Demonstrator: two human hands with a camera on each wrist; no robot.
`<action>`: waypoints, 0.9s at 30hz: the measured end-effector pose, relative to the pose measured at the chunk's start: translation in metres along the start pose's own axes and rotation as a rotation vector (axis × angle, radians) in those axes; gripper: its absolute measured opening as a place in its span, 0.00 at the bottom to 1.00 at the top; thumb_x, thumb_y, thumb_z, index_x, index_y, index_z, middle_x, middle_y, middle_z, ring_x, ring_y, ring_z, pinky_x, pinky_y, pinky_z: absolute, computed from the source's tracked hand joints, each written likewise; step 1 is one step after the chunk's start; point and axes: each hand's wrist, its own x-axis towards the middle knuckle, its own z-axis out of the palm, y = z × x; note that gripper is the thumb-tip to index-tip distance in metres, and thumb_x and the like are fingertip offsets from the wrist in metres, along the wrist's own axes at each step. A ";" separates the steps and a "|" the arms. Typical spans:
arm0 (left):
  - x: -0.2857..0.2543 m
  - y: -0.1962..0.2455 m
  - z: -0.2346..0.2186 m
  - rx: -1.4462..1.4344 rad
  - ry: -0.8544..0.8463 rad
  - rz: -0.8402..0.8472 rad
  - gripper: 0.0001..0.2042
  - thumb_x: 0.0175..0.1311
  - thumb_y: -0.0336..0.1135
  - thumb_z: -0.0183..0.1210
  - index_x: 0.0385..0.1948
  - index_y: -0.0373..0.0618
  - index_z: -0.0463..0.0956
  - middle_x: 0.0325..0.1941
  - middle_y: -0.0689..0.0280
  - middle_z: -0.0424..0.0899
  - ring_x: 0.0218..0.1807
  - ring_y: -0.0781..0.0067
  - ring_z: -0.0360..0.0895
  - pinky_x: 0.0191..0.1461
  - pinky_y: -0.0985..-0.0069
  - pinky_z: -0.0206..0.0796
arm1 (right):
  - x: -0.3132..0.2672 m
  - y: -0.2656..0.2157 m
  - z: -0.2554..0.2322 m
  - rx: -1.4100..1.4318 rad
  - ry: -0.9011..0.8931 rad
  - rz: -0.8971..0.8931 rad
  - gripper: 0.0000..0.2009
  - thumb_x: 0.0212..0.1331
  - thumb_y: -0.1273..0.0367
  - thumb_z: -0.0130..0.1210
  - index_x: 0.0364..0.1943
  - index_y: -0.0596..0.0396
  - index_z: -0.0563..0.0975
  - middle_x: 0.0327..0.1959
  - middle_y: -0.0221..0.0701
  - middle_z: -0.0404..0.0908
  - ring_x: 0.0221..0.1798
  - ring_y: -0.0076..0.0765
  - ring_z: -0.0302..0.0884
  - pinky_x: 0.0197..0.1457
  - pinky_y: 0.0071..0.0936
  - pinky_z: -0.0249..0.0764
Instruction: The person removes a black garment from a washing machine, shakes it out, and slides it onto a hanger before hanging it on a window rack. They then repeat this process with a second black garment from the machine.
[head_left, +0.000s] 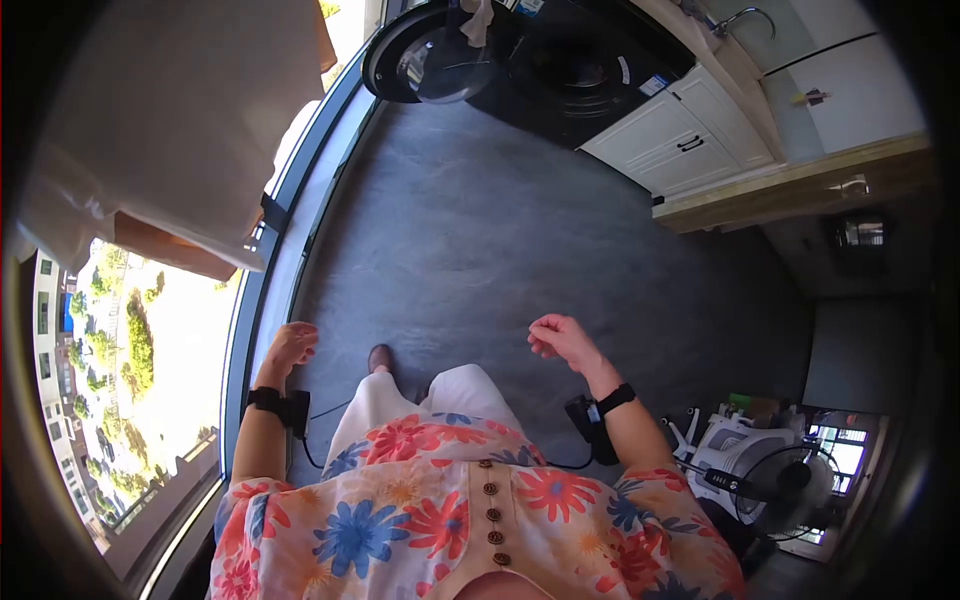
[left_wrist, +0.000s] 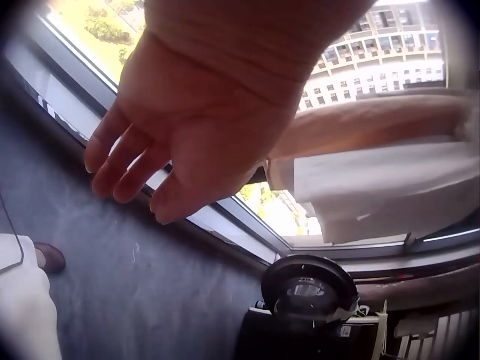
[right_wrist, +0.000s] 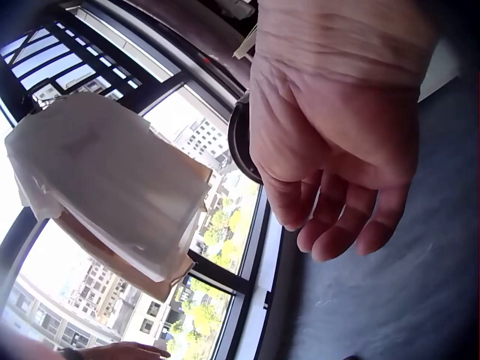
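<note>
My left hand (head_left: pixel 292 346) hangs above the floor beside the window, its fingers loosely bent with nothing in them. The left wrist view shows its palm and relaxed fingers (left_wrist: pixel 137 163) over the window ledge and floor. Out in front on the other side, my right hand (head_left: pixel 563 342) is also bare, fingers loosely curled. Its palm faces the camera in the right wrist view. White clothing (right_wrist: pixel 112 172) hangs by the window over a brown piece. A black front-loading washing machine (head_left: pixel 600 45) stands ahead, its round door (head_left: pixel 382 72) swung wide; something pale hangs over the door.
White cabinets (head_left: pixel 665 135) with a counter and a faucet (head_left: pixel 748 18) adjoin the machine on the right. Grey floor (head_left: pixel 470 230) stretches between me and the machine. A fan (head_left: pixel 795 480) stands at the lower right. The window frame (head_left: pixel 262 270) runs along the left.
</note>
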 end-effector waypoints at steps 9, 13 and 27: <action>0.147 0.200 0.112 0.240 -0.083 0.246 0.15 0.48 0.32 0.54 0.39 0.39 0.75 0.27 0.62 0.79 0.24 0.75 0.76 0.25 0.79 0.69 | 0.060 -0.002 -0.162 0.149 0.169 0.183 0.08 0.56 0.64 0.52 0.34 0.52 0.73 0.29 0.26 0.76 0.28 0.21 0.74 0.28 0.20 0.68; 0.180 0.238 0.164 0.253 -0.080 0.133 0.15 0.47 0.33 0.55 0.38 0.39 0.76 0.27 0.61 0.79 0.25 0.74 0.77 0.26 0.78 0.69 | 0.114 -0.052 -0.248 0.080 0.168 0.174 0.08 0.55 0.64 0.52 0.34 0.52 0.73 0.29 0.25 0.76 0.28 0.21 0.74 0.28 0.20 0.68; 0.309 0.364 0.261 -0.033 -0.161 -0.074 0.15 0.47 0.34 0.55 0.37 0.39 0.76 0.29 0.58 0.80 0.29 0.70 0.77 0.33 0.75 0.69 | 0.375 -0.242 -0.410 -0.186 0.081 0.122 0.08 0.55 0.65 0.52 0.33 0.53 0.74 0.28 0.25 0.76 0.27 0.20 0.73 0.25 0.18 0.67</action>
